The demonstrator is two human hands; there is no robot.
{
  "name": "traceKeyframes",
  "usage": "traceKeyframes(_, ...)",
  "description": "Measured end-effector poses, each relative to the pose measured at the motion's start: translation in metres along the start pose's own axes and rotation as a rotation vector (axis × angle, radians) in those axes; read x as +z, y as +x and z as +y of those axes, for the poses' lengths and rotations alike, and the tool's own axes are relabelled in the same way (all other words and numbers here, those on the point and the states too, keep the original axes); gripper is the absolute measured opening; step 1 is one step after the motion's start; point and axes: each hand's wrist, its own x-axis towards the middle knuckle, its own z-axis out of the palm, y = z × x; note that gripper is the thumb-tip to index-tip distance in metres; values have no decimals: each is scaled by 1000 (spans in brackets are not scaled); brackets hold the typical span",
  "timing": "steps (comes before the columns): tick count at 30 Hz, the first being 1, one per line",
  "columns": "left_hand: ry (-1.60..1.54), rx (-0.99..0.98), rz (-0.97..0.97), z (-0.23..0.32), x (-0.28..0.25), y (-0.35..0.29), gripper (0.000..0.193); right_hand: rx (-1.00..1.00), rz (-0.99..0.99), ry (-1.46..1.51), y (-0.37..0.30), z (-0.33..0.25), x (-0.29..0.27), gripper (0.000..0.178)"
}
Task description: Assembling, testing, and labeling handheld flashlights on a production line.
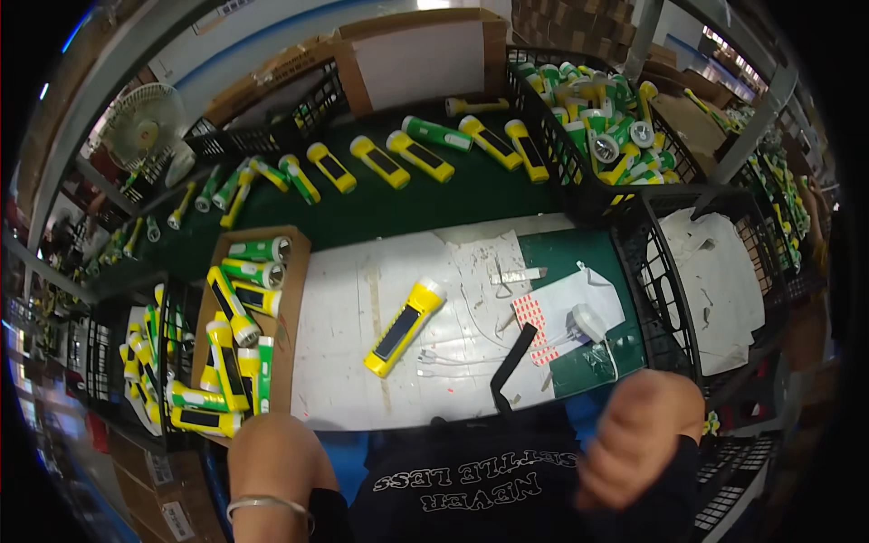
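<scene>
The yellow torch (404, 328) is laid diagonally, midway above both hands; right hand (634, 434) is seen clenched, empty; left hand's grip cannot be told

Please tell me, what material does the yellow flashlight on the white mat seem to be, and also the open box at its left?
The yellow flashlight with a dark panel looks like glossy moulded plastic: bright even colour, smooth rounded body. The open brown box holding flashlights looks like matte corrugated cardboard, judging by its dull brown walls and folded edges.
</scene>
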Motion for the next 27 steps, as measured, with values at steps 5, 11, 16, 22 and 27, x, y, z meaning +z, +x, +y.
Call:
traceKeyframes(5, -123, -976, 16, -15, 17, -125, 24, 1082, -254, -66, -85, 64, 67, 15)
traceKeyframes(11, 125, -1707, -1224, 34, 28, -247, 67, 1323, -362, 105, -69, 78, 106, 15)
traceKeyframes(16, 62, -1897, -1138, 33, 32, -266, 77, 1483, -777, 164, -90, 47, 145, 27)
traceKeyframes(22, 19, -1793, -1064, 34, 40, -250, 79, 1562, -584, 224, -83, 24, 152, 27)
traceKeyframes(27, -8, -1891, -1096, 37, 50, -221, 77, 1743, -84, 864, -77, 36, 136, 39)
